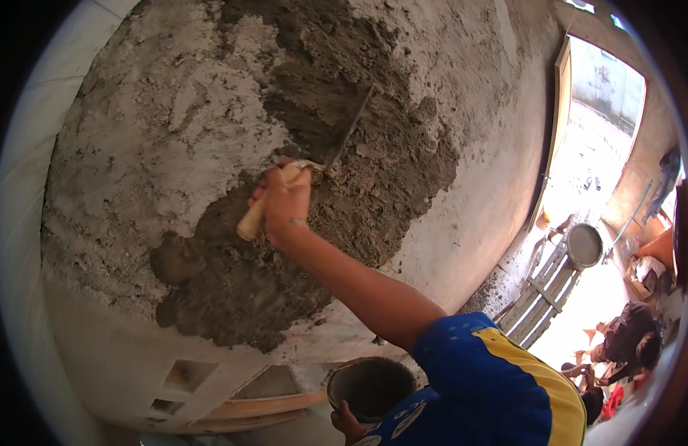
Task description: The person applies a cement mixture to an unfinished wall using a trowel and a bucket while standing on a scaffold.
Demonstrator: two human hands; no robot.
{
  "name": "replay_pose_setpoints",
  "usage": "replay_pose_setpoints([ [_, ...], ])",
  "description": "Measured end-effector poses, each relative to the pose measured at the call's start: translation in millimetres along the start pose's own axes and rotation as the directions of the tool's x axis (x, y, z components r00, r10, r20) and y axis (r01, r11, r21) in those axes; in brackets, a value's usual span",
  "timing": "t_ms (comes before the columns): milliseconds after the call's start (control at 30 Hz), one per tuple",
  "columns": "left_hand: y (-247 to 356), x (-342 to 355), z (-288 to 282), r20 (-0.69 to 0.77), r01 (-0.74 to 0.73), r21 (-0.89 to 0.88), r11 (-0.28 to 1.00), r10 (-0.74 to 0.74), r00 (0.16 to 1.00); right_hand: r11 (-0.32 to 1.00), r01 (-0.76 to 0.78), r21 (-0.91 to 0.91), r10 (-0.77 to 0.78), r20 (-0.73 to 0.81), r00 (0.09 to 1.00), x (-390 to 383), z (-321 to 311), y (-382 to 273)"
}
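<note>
My right hand (pixel 287 204) is closed round the wooden handle of a trowel (pixel 249 225), with my arm stretched out towards the wall. The trowel's thin metal blade (pixel 351 128) is seen nearly edge-on against wet grey-brown mortar (pixel 381 189) spread roughly over the wall. Low in the view, my left hand (pixel 347 425) grips the side of a dark round bucket (pixel 336 381). My sleeve hides part of that bucket, and its inside looks dark grey. Rough, lighter plaster (pixel 173 126) covers the wall left of the wet patch.
Below the patch are square openings (pixel 189 375) and a curved wooden board (pixel 269 405). At right, another round tub (pixel 584 247) holding grey material stands by a slatted wooden frame (pixel 539 297). A bright doorway (pixel 604 111) lies beyond. People (pixel 630 338) crouch at lower right.
</note>
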State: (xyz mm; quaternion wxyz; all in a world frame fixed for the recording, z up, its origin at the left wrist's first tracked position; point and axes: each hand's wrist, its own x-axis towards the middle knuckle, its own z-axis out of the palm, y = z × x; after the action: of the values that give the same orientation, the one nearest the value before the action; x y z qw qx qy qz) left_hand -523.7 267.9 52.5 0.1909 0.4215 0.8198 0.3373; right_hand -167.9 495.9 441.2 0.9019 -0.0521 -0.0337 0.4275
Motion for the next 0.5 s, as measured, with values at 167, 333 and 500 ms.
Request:
replay_pose_setpoints([
  [167, 29, -15, -7, 0.010, 0.131, 0.030, 0.991, -0.132, 0.991, 1.000, 0.028, 0.011, -0.029, 0.110, 0.994, -12, 58, 13],
  [333, 29, -18, -4, 0.032, 0.196, -0.196, 0.961, -0.193, 0.981, 0.979, -0.150, 0.141, 0.099, 0.318, 0.943, -39, 96, -1],
  [500, 42, -27, -3, 0.097, 0.215, -0.133, 0.967, -0.204, 0.974, 0.907, -0.384, 0.174, 0.276, 0.445, 0.852, -78, 61, -65],
])
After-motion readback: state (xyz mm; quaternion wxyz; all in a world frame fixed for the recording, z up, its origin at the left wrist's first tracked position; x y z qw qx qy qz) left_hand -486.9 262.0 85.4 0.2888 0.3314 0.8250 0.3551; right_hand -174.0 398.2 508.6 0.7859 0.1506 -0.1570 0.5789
